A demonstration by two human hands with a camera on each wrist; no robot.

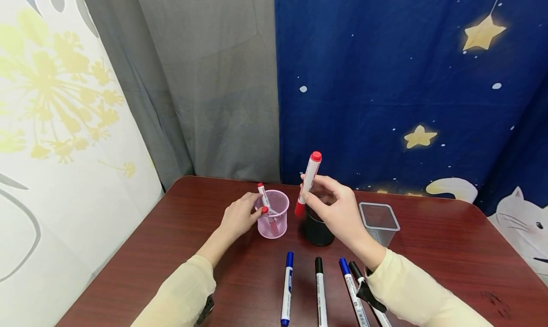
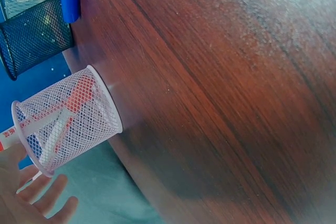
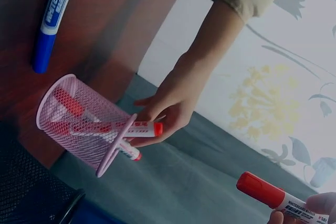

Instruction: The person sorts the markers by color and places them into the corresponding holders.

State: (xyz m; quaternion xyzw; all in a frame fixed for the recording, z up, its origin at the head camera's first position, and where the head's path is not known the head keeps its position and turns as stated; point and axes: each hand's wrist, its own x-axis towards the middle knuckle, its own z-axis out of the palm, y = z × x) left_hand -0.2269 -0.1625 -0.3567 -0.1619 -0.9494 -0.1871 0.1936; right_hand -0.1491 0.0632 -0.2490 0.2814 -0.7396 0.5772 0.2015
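Note:
My left hand [image 1: 240, 215] is at the rim of a pink mesh pen cup [image 1: 273, 227], its fingers beside two red whiteboard markers standing in the cup. One marker [image 1: 264, 196] leans to the back; the other shows its red cap [image 1: 265, 210] near my thumb. In the left wrist view, several fingers [image 2: 44, 195] spread loosely past the rim. My right hand [image 1: 336, 206] pinches another red whiteboard marker [image 1: 309, 177] between thumb and fingers, tilted, above and just left of a black mesh pen cup [image 1: 318, 232]. That marker's red end [image 3: 260, 189] shows in the right wrist view.
A grey square mesh holder [image 1: 380, 222] stands right of the black cup. Nearer me lie a blue marker [image 1: 287, 289], a black marker [image 1: 321, 296], another blue marker [image 1: 354, 293] and another black one [image 1: 356, 271], partly under my right sleeve. Curtains hang behind the table.

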